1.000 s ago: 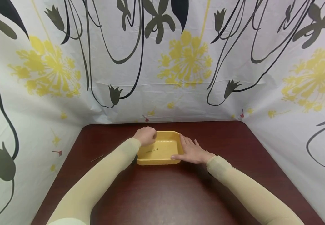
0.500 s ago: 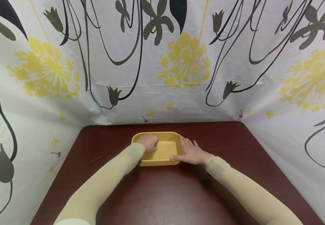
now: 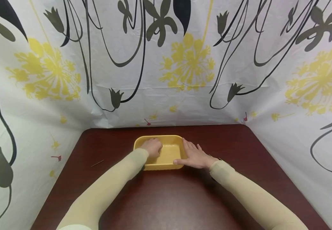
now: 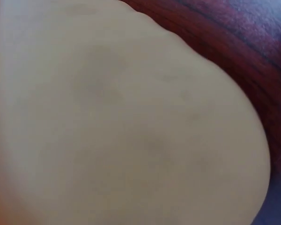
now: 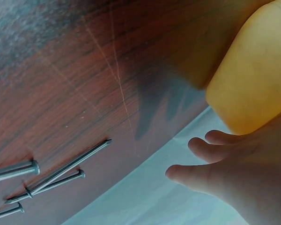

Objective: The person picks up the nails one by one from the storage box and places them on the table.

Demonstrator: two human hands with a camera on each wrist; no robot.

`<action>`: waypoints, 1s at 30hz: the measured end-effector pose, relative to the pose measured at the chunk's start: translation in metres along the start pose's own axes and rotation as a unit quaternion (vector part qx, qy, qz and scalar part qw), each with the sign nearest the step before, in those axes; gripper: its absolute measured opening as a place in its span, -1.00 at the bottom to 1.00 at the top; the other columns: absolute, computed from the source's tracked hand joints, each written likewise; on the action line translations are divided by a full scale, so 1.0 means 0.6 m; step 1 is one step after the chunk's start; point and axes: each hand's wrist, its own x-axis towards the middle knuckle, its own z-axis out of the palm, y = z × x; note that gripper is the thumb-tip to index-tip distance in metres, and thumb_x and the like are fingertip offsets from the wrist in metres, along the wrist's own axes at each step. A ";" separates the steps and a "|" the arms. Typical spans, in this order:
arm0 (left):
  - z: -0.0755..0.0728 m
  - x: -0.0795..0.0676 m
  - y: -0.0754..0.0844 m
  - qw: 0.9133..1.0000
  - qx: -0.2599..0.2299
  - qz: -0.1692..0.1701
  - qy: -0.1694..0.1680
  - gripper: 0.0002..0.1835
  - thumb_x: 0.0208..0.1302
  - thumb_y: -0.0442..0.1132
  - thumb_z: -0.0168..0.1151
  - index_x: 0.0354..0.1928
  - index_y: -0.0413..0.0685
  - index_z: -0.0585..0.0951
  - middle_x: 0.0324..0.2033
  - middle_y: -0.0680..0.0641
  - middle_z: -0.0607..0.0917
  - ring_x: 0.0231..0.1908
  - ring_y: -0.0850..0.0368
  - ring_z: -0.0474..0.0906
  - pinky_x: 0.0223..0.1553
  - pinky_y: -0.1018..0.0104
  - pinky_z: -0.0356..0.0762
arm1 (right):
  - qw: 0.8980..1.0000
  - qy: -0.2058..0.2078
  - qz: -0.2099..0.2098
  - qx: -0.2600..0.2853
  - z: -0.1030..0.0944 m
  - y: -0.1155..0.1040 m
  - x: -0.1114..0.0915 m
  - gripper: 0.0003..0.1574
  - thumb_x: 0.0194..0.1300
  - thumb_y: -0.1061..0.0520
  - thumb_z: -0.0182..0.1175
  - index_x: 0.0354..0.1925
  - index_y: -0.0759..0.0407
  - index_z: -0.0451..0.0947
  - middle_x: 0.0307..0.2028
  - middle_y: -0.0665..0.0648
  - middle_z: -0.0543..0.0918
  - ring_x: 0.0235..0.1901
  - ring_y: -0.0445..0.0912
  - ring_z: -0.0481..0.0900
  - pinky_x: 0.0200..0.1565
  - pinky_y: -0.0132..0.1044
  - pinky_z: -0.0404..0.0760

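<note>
In the head view a yellow plastic tray [image 3: 166,166] sits toward the far side of the table. My left hand [image 3: 152,147] reaches down into its left half, fingers bent toward the bottom; the fingertips are hidden, so I cannot tell whether they pinch the nail that lay there. Along the tray's right end rests my right hand [image 3: 196,156], fingers spread and straight, thumb at the front rim. The right wrist view shows those fingers [image 5: 192,176] beside the tray's yellow wall [image 5: 253,70]. A sleeve [image 4: 131,117] fills the left wrist view.
A thin nail [image 3: 97,163] lies on the dark red-brown table [image 3: 169,198], left of the tray. Several steel nails [image 5: 61,171] lie on the table in the right wrist view, some crossing. A flowered white cloth [image 3: 154,105] hangs behind and along both sides.
My left hand has moved from the tray's left rim rightward and down inside it, now covering the nail that showed on the bottom. My right hand has stayed at the right end.
</note>
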 end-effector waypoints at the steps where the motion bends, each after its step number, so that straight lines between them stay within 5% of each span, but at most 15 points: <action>1: -0.001 -0.002 0.001 1.000 0.000 -0.001 0.001 -0.78 0.11 -0.26 0.44 -0.57 0.08 0.57 -0.37 0.05 0.50 -0.30 0.07 0.42 -0.24 0.15 0.46 | 1.000 -0.001 0.001 -0.001 0.000 0.000 0.000 0.66 0.00 -0.84 -0.09 0.61 0.15 -0.41 0.57 0.21 -0.05 0.52 0.16 -0.04 0.38 0.36 -0.11; 15: -0.001 -0.011 0.013 0.999 0.029 -0.017 -0.004 -0.80 0.30 -0.24 0.33 -0.49 0.07 0.58 -0.10 -0.07 0.56 -0.04 -0.09 0.47 0.00 -0.10 0.48 | 1.000 -0.007 0.002 0.004 0.001 0.001 0.000 0.66 -0.01 -0.84 -0.08 0.61 0.12 -0.43 0.57 0.19 -0.03 0.53 0.13 -0.04 0.39 0.35 -0.13; 30: -0.008 -0.020 0.018 0.999 0.054 -0.006 0.006 -0.83 0.32 -0.26 0.27 -0.46 0.08 0.60 0.11 -0.12 0.53 0.06 -0.10 0.45 0.01 -0.08 0.42 | 1.000 -0.003 -0.001 0.008 0.000 -0.001 -0.004 0.63 0.01 -0.83 -0.07 0.61 0.09 -0.45 0.56 0.19 -0.01 0.52 0.13 -0.03 0.39 0.35 -0.13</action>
